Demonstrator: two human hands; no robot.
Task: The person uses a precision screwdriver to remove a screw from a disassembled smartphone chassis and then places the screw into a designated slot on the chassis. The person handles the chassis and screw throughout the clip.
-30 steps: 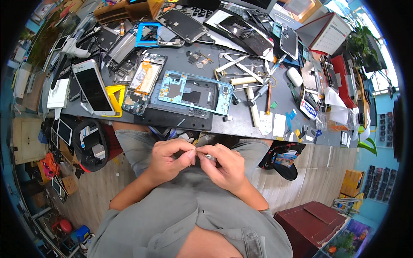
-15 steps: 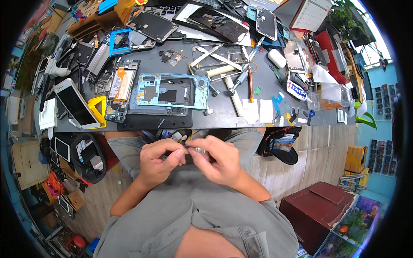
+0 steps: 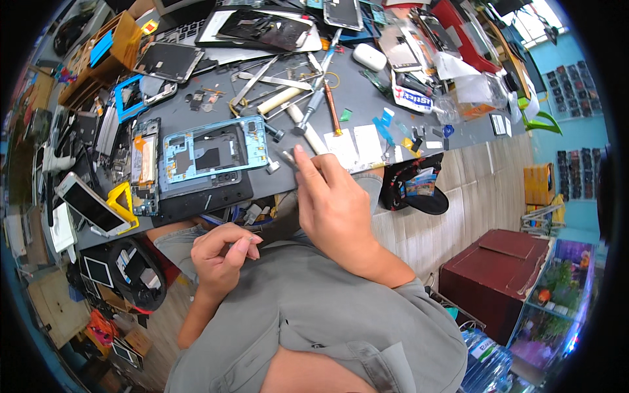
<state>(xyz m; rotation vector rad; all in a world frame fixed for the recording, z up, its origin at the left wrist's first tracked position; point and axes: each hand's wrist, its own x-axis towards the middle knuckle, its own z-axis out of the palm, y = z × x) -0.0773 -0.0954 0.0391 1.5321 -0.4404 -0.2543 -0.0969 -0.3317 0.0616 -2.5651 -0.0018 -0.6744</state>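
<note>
Fingers (image 3: pixel 313 180) of the right hand (image 3: pixel 337 213) bunch over the tabletop's (image 3: pixel 280 183) near edge, a slim silvery piece (image 3: pixel 288 156) at their tips; whether gripped, I cannot tell. Off that edge, the left hand (image 3: pixel 221 257) curls, contents unclear. A light-blue rectangular phone frame (image 3: pixel 258 139) lies left of the piece.

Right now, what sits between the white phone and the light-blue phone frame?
In the head view, mainly a yellow plastic bracket, beside the white phone, then an opened phone body.

A grey, open-necked, short-sleeved shirt (image 3: pixel 354 298) is worn with grey trousers (image 3: pixel 178 245).
</note>
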